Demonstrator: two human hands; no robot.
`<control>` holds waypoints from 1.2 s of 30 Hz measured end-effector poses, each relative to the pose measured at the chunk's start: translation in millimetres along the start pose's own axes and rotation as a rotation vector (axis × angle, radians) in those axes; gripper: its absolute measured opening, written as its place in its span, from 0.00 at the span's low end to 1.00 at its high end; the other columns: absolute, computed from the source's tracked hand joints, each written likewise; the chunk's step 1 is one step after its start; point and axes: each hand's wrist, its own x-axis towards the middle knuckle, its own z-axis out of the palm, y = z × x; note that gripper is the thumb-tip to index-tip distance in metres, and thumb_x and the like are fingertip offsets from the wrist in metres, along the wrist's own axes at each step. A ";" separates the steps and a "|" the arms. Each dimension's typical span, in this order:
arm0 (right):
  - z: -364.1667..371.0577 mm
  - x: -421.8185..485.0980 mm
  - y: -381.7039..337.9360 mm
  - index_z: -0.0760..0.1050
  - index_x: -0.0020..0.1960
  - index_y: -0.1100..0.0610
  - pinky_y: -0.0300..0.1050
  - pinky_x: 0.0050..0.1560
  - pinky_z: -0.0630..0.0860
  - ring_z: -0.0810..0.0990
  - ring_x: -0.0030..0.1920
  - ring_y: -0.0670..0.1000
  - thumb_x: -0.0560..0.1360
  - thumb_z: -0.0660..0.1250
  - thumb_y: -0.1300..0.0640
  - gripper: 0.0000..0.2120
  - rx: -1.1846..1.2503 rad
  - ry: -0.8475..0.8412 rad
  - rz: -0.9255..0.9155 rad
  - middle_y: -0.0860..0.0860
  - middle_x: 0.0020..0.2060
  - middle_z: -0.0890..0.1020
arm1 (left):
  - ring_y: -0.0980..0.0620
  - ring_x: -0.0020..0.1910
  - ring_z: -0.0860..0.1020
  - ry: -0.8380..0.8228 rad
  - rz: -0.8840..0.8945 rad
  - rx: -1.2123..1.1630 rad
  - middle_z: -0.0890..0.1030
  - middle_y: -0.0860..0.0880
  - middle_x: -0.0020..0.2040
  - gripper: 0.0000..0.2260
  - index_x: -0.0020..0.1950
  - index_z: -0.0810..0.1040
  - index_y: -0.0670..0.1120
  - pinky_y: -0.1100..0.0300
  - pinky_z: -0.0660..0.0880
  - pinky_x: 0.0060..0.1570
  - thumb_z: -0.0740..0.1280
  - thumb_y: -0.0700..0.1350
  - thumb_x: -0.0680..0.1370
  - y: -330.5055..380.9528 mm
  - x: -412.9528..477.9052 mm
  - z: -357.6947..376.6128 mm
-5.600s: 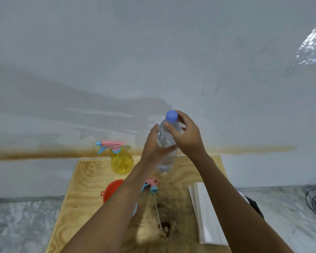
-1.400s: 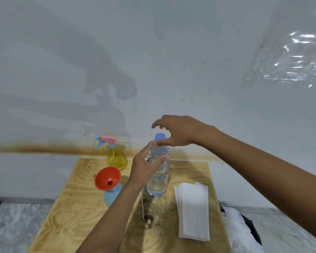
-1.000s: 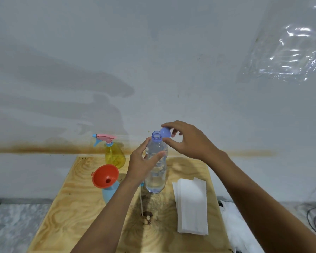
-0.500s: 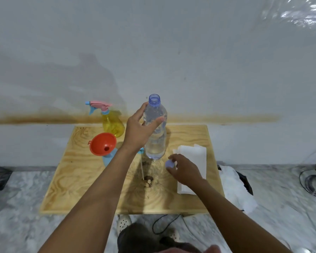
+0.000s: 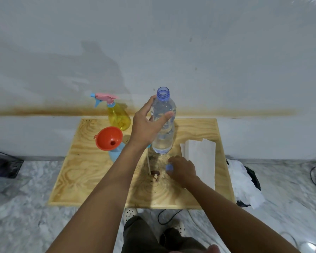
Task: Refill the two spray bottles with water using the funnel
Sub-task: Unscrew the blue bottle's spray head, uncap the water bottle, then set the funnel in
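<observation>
Single wide-angle view from our head: we look forward and down from close above onto a wooden counter (image 5: 91, 179) against a pale wall (image 5: 208, 52), with floor (image 5: 25, 216) either side and our legs (image 5: 153, 238) at bottom edge.

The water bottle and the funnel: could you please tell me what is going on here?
A person is preparing to refill spray bottles. Their left hand grips the uncapped water bottle upright, while the right hand pinches its blue cap near the table. The orange funnel sits in the blue spray bottle; the yellow spray bottle stands behind, sprayer on. Nothing is being poured yet.
</observation>
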 end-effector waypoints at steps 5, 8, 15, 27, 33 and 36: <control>-46.3 -7.4 -9.4 0.73 0.67 0.49 0.45 0.54 0.77 0.78 0.57 0.45 0.75 0.70 0.44 0.22 0.543 0.367 0.006 0.45 0.58 0.79 | 0.54 0.70 0.74 -0.007 0.009 0.044 0.78 0.56 0.69 0.39 0.74 0.72 0.52 0.46 0.74 0.67 0.77 0.63 0.67 0.5 -0.8 -1.5; -82.3 -15.7 -26.2 0.68 0.71 0.48 0.40 0.54 0.77 0.76 0.61 0.41 0.74 0.72 0.46 0.28 0.741 0.541 -0.142 0.43 0.62 0.77 | 0.53 0.69 0.76 -0.014 0.025 0.076 0.78 0.56 0.68 0.38 0.73 0.72 0.53 0.47 0.76 0.66 0.77 0.64 0.67 0.6 -1.5 -2.0; -121.7 0.4 -51.6 0.58 0.78 0.49 0.49 0.68 0.73 0.68 0.72 0.41 0.70 0.72 0.41 0.42 0.737 0.519 -0.382 0.44 0.73 0.69 | 0.60 0.70 0.72 -0.143 0.039 0.169 0.76 0.58 0.69 0.29 0.73 0.73 0.56 0.47 0.72 0.69 0.72 0.60 0.73 10.4 4.9 -16.9; -109.9 32.3 -60.3 0.54 0.77 0.46 0.56 0.67 0.74 0.70 0.72 0.50 0.71 0.71 0.39 0.42 0.762 0.538 -0.450 0.53 0.73 0.70 | 0.58 0.67 0.74 -0.274 -0.017 0.238 0.77 0.57 0.66 0.24 0.73 0.72 0.59 0.60 0.72 0.65 0.71 0.49 0.78 19.6 14.3 -39.2; -112.1 45.3 -64.1 0.55 0.75 0.49 0.53 0.61 0.79 0.77 0.65 0.54 0.69 0.72 0.44 0.41 0.731 0.558 -0.460 0.51 0.68 0.73 | 0.58 0.66 0.76 -0.249 -0.038 0.209 0.79 0.57 0.65 0.24 0.72 0.74 0.58 0.51 0.74 0.67 0.73 0.47 0.77 20.4 17.5 -42.4; -111.2 50.3 -64.5 0.56 0.74 0.50 0.59 0.57 0.79 0.78 0.63 0.56 0.70 0.73 0.46 0.39 0.721 0.570 -0.470 0.54 0.66 0.74 | 0.56 0.66 0.76 -0.251 -0.042 0.192 0.79 0.56 0.65 0.24 0.71 0.74 0.58 0.50 0.75 0.67 0.73 0.46 0.77 21.4 18.6 -43.1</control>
